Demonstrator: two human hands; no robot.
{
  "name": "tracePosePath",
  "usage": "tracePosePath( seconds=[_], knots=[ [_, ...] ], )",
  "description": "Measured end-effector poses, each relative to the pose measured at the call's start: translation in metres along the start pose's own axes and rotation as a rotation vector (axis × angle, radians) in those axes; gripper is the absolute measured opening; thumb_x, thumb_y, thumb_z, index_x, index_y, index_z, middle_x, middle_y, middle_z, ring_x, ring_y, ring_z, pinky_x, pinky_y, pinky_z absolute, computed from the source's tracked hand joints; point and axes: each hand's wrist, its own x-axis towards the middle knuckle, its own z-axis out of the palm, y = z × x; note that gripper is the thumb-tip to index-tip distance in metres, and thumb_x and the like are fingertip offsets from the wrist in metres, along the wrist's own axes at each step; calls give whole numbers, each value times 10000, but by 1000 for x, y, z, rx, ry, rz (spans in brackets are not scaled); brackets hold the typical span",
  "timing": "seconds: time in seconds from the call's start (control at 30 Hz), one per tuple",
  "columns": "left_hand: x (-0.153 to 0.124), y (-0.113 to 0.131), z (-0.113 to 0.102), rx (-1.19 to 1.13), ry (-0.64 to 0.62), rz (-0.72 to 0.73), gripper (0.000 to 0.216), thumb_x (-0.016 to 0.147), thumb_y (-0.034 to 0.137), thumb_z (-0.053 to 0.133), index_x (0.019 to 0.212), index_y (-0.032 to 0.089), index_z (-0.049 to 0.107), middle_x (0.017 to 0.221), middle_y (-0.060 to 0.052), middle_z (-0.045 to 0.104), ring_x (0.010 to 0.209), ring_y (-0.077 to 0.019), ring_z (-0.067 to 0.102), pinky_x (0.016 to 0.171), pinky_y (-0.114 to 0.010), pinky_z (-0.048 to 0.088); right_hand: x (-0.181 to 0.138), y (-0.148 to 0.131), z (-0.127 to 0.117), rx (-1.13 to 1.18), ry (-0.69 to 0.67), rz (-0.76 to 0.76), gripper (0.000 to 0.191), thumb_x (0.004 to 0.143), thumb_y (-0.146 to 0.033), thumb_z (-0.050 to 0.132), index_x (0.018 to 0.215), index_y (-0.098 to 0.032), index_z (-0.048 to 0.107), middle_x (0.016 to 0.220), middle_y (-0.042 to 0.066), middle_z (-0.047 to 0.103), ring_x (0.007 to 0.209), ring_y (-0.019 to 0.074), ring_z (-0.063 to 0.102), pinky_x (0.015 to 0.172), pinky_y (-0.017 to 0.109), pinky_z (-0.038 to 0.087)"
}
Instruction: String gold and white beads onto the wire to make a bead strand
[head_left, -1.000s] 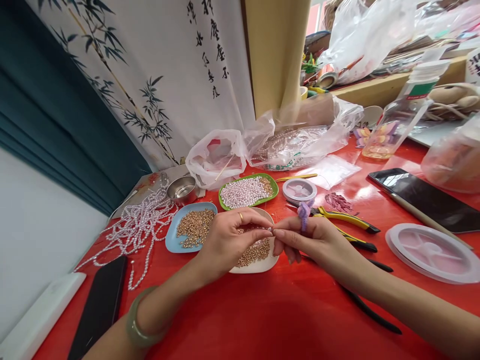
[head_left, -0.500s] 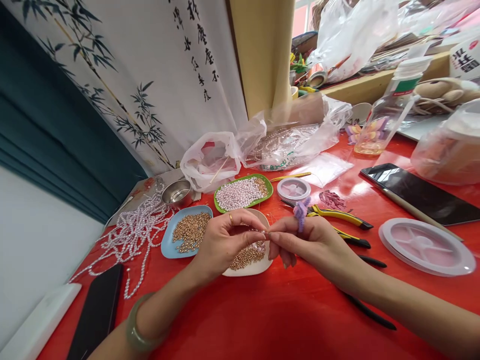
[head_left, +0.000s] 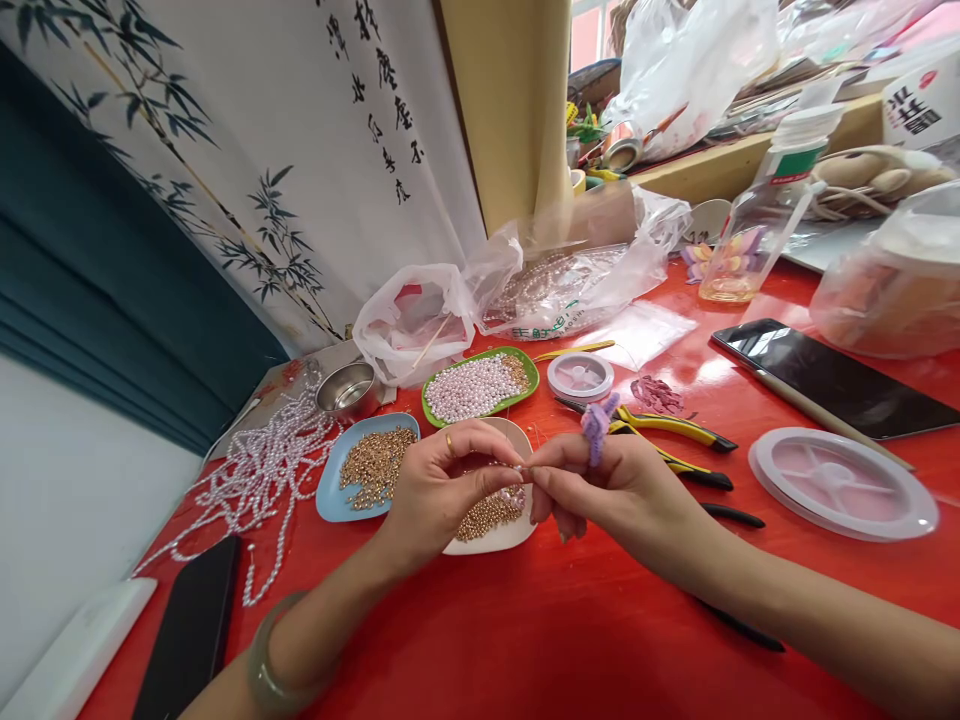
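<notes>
Pinching a tiny pale bead (head_left: pixel 519 468) between thumb and forefinger, the left hand (head_left: pixel 439 487) meets the fingertips of the right hand (head_left: pixel 600 488) just above a white dish (head_left: pixel 517 535) of gold beads. The right hand's thumb and forefinger are closed too, pressed tip to tip against the left; what they grip is too small to tell. A purple fuzzy wrap (head_left: pixel 598 425) sticks up from the right hand's fingers. The left hand wears a gold ring, and a pale green bangle (head_left: pixel 262 668) circles that wrist.

Just left of the white dish sits a blue dish (head_left: pixel 330 500) of gold beads, and behind both a green dish (head_left: pixel 525 385) of white pearls. Yellow-handled pliers (head_left: pixel 667 428) lie just beyond the right hand. A small round spool (head_left: pixel 580 376) rests near the green dish; a larger spool (head_left: pixel 840 483) lies well to the right. Strings of pearls (head_left: pixel 262 470) trail across the red table (head_left: pixel 525 640) on the left, beside a small steel bowl (head_left: pixel 346 388). A dark phone (head_left: pixel 191 630) lies at the near left edge.
</notes>
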Motion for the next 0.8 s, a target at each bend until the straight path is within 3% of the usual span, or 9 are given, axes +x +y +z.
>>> tracePosePath(
  seconds=[0.27, 0.6, 0.8],
  knots=[
    [-3, 5, -4, 526, 46, 354, 136, 716, 89, 603, 814, 183, 617, 749, -11, 620, 688, -101, 565, 629, -236, 472, -2, 4, -1, -197, 19, -98, 195, 796, -196, 454, 662, -172, 595, 569, -6, 583, 455, 71, 480, 450, 207, 406],
    [2, 10, -7, 442, 55, 171, 113, 725, 132, 598, 822, 184, 624, 800, -17, 642, 720, -105, 571, 639, -234, 479, 1, 2, -4, -132, 39, -65, 212, 805, -266, 483, 659, -162, 597, 546, -8, 556, 437, 71, 471, 427, 202, 375],
    [0, 12, -6, 516, 53, 219, 73, 718, 105, 571, 748, 160, 608, 720, -20, 620, 653, -101, 549, 578, -232, 462, 2, 6, -6, -149, 43, -41, 203, 796, -289, 493, 691, -166, 615, 579, 2, 582, 456, 78, 486, 436, 208, 386]
  ],
)
